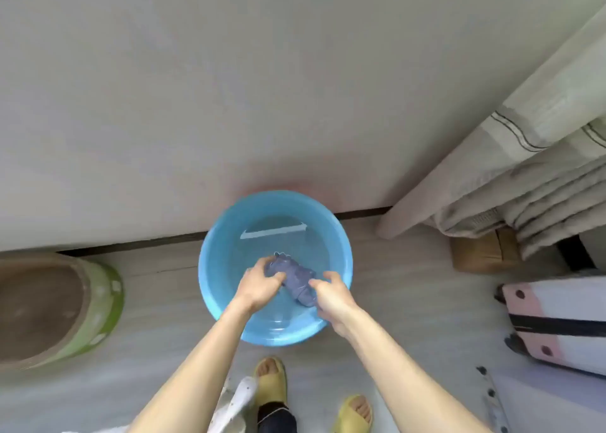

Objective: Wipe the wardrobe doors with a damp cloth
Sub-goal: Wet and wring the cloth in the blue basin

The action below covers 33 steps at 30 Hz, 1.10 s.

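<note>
Most of the view is taken up by the broad pale wardrobe doors (229, 88), which we judge are not yet wiped. At their foot, on the floor (410, 301), stands the round blue basin (210, 246), close against the doors. It holds shallow clear water (278, 236) that covers its bottom, and we see nothing else in it but the cloth (295, 275). This is a blue-grey bundle bunched into a short roll, lying within the basin's rim; we cannot tell whether it touches the water. We expect it to be soft and limp, heavier than it looks while soaked, and apt to drip, though hardly slippery. The two ends are the places to take it, so that it can be twisted, and our hands have it that way. Our left hand (262, 283) curls round the far end and our right hand (333, 293) clasps the near end, both gripping it.
</note>
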{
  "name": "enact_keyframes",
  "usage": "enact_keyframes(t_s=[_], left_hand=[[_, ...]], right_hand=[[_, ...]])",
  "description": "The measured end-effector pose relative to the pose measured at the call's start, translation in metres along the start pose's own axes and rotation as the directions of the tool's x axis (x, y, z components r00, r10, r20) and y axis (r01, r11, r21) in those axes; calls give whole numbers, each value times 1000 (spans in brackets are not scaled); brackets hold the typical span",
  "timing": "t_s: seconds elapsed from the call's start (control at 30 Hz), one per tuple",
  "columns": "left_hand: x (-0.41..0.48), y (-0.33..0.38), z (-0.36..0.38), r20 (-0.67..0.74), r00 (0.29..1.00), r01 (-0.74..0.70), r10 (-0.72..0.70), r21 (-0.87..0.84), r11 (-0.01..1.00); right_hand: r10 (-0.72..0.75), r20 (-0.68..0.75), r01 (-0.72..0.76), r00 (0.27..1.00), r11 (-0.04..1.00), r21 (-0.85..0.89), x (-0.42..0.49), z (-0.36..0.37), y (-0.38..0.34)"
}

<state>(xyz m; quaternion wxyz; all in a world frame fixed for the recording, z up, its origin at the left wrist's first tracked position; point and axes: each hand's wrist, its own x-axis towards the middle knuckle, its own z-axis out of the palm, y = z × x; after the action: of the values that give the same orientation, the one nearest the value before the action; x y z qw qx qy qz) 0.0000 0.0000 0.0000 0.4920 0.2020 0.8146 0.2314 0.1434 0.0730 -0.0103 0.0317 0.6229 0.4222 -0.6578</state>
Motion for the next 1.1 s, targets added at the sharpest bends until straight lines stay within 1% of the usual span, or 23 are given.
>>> enact_keyframes(t_s=[0.03, 0.07, 0.2, 0.27, 0.33, 0.4, 0.47, 0.53, 0.57, 0.6, 0.63, 0.67, 0.73, 0.8, 0.87, 0.9, 0.93, 0.97, 1.03, 1.07, 1.1], left_hand=[[6, -2, 2, -10, 1000, 6, -6, -12, 1000], [19, -8, 2, -6, 1000, 17, -17, -17, 1000], [58, -33, 2, 67, 993, 98, -93, -71, 993], [73, -38, 0, 88, 995, 52, -49, -32, 998], [86, -40, -5, 95, 995, 21, -23, 17, 1000], [94, -42, -13, 82, 996, 5, -16, 122, 993], [98, -44, -25, 83, 996, 15, -35, 226, 974], [96, -41, -33, 114, 990, 55, -85, 247, 968], [95, -39, -36, 129, 984, 82, -120, 270, 959], [94, -35, -38, 145, 978, 100, -150, 309, 946], [92, -32, -38, 158, 970, 119, -184, 352, 928], [93, -29, -39, 169, 962, 136, -214, 385, 913], [97, -28, -35, 181, 955, 150, -236, 392, 908], [101, -31, -30, 156, 972, 118, -175, 323, 939], [104, -34, -23, 96, 991, 71, -91, 194, 978], [105, -34, -18, 77, 994, 72, -82, 116, 991], [106, -32, -13, 74, 992, 98, -99, 22, 995], [108, -30, -9, 82, 987, 142, -135, -81, 987], [111, -24, -3, 109, 970, 241, -219, -271, 932], [111, -20, -2, 117, 962, 273, -248, -337, 901], [113, -19, -3, 125, 956, 292, -264, -393, 872]], right_hand=[[1, -27, 0, 1000, 999, 38, 6, 8, 0], [19, -61, -17, 998, 999, 33, 19, 19, 2], [88, -174, -84, 981, 996, 31, 49, 53, 9], [43, -241, -59, 969, 997, -58, 62, 63, 11], [-6, -253, -42, 967, 983, -181, 68, 66, 8], [-88, -263, 9, 961, 958, -285, 66, 62, 3], [-203, -271, 64, 941, 894, -444, 62, 53, -6], [-296, -248, 70, 922, 760, -647, 58, 45, -16], [-340, -241, 67, 909, 689, -721, 58, 44, -22], [-394, -244, 73, 886, 639, -766, 59, 44, -26], [-442, -243, 98, 863, 619, -779, 62, 46, -27], [-484, -229, 144, 845, 618, -773, 69, 48, -28], [-485, -183, 229, 855, 671, -706, 84, 49, -26], [-437, -182, 244, 881, 749, -616, 94, 48, -24], [-430, -256, 237, 866, 803, -546, 100, 49, -22], [-416, -295, 232, 860, 834, -501, 101, 50, -21], [-385, -311, 220, 869, 864, -452, 102, 54, -21], [-331, -300, 195, 894, 893, -405, 103, 60, -22], [-188, -249, 113, 950, 951, -286, 99, 72, -29], [-135, -233, 83, 963, 972, -222, 93, 78, -33], [-118, -233, 83, 965, 984, -157, 85, 83, -37]])
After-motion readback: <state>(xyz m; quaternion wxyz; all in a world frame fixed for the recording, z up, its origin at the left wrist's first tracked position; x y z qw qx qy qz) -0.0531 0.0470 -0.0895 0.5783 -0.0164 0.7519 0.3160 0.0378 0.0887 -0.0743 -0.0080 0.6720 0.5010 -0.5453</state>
